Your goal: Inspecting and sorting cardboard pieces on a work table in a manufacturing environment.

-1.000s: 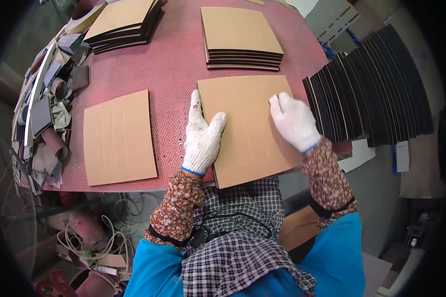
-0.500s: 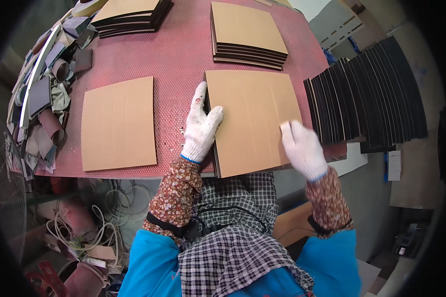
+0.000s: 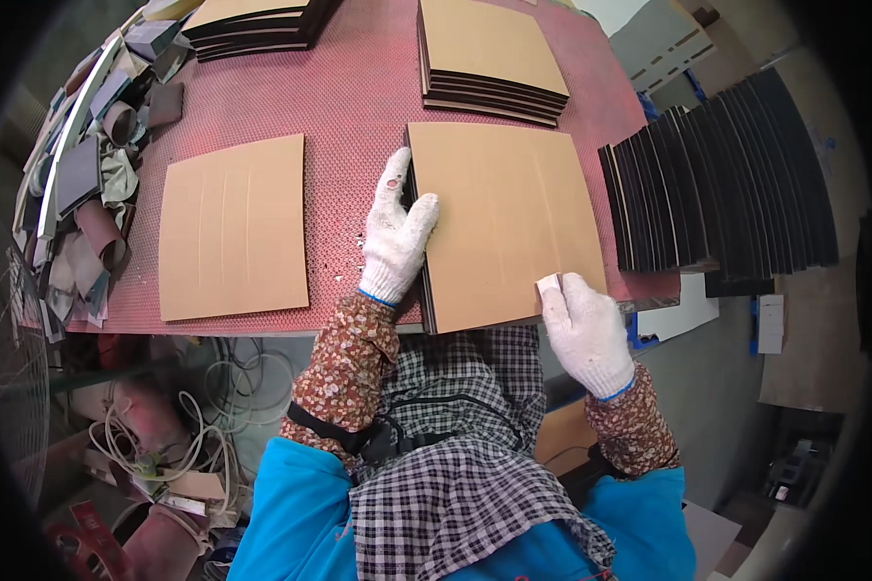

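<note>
A tan board [image 3: 509,218] with faint lengthwise lines lies on top of a dark-edged stack in front of me. Against its left edge rests my left hand [image 3: 397,232] in a white knit glove with a hole; its fingers are stretched along the edge and the thumb reaches onto the top face. My right hand [image 3: 588,329], also gloved, is at the board's near right corner. Its fingers are closed on a small pale folded piece [image 3: 549,284], which touches the board's surface; the material is too small to tell.
A similar lined tan board [image 3: 233,228] lies to the left. Stacked boards stand at the back left [image 3: 247,34] and back centre [image 3: 494,48]. Dark panels [image 3: 727,179] stand in a row at the right. Abrasive-looking scraps [image 3: 97,228] crowd the red textured table's [image 3: 349,107] left side.
My right hand has slid toward me along the board's right side with the small pale piece. My left hand stays at the left edge. The whole view has shifted slightly.
</note>
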### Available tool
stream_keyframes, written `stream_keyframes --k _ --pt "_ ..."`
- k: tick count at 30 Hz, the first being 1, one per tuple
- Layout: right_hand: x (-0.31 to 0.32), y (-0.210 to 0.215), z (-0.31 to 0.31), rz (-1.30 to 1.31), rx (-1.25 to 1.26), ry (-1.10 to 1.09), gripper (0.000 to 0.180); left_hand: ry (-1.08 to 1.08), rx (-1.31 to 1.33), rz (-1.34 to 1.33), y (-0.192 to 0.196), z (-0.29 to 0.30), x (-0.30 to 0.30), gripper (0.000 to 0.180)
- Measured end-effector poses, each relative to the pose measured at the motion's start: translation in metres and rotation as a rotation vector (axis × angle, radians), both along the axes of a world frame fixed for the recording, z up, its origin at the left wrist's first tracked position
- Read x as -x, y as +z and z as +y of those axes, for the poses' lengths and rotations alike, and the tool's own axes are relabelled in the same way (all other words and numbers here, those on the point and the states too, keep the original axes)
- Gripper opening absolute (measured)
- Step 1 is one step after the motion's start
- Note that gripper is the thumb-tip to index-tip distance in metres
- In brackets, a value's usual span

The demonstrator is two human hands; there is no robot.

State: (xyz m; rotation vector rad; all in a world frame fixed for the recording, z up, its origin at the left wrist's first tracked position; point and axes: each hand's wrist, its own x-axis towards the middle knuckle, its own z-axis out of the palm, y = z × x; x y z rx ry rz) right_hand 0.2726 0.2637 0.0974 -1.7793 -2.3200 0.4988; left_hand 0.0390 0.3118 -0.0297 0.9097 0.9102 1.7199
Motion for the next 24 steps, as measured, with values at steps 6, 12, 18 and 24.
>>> stream_keyframes --k 6,12,18,24 --pt "0.006 -0.012 0.028 0.050 -0.114 0.126 0.033 0.008 0.001 0.001 0.003 -0.004 -0.001 0.074" --pt "0.034 -0.026 0.105 -0.105 -0.209 0.105 0.037 0.040 0.032 0.119 -0.003 -0.003 0.003 0.075" --pt "0.038 -0.041 0.176 -0.222 -0.259 0.159 0.042 0.068 -0.016 0.157 -0.002 0.000 -0.004 0.073" --pt "0.050 -0.014 0.121 -0.175 -0.122 0.036 0.043 0.012 0.005 0.039 -0.003 0.000 0.002 0.074"
